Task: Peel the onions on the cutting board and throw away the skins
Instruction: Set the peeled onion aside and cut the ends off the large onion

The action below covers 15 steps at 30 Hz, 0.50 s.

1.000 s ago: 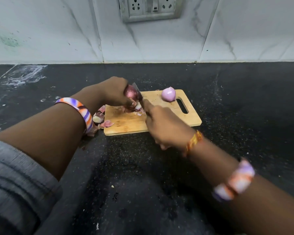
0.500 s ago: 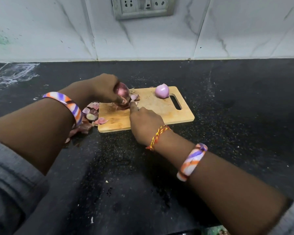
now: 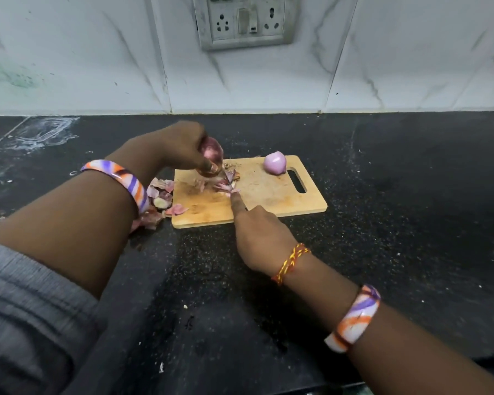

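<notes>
Mid-peel: left hand (image 3: 180,146) grips the red onion (image 3: 211,155) above the cutting board (image 3: 268,201). Right hand (image 3: 257,238) pokes one straight finger at loose skins (image 3: 226,185) (knife? can't tell). Next, probably stripping remaining skin, then binning scraps.

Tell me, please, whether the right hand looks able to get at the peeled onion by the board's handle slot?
Probably yes: the right hand rests near the board's front edge, and bare cutting board lies between it and the peeled onion.

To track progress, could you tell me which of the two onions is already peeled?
The pale onion resting alone by the cutting board's handle slot; the dark red onion in the left hand keeps its skin.
</notes>
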Available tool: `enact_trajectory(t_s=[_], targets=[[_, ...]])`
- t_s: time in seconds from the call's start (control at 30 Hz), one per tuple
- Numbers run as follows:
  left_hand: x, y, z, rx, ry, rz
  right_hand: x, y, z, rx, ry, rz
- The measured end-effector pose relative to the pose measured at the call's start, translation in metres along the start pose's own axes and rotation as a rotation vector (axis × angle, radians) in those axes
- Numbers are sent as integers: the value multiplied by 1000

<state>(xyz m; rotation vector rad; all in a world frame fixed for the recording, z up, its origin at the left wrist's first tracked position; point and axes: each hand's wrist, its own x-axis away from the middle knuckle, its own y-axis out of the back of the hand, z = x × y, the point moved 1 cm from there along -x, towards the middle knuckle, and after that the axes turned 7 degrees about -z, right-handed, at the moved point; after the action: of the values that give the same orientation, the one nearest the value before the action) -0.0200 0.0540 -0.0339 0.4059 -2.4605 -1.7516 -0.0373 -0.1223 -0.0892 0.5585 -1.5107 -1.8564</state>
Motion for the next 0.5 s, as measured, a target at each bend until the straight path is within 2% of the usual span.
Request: enact_trajectory(t_s=[0.1,0.2,0.3,0.37,0.5], targets=[[0,18,8,-26,31,-37,-11,6,-2,-25,-20,10],[4,17,11,-8,37,40,-23,23,-8,-183,-50,9],[8,0,15,39,30,97,-15,40,-15,-289,-29,-61],[8,-9,20,81,47,111,-7,42,-12,-305,-7,-72],[3,-9,20,98,75,118,-7,29,-2,-249,8,10]])
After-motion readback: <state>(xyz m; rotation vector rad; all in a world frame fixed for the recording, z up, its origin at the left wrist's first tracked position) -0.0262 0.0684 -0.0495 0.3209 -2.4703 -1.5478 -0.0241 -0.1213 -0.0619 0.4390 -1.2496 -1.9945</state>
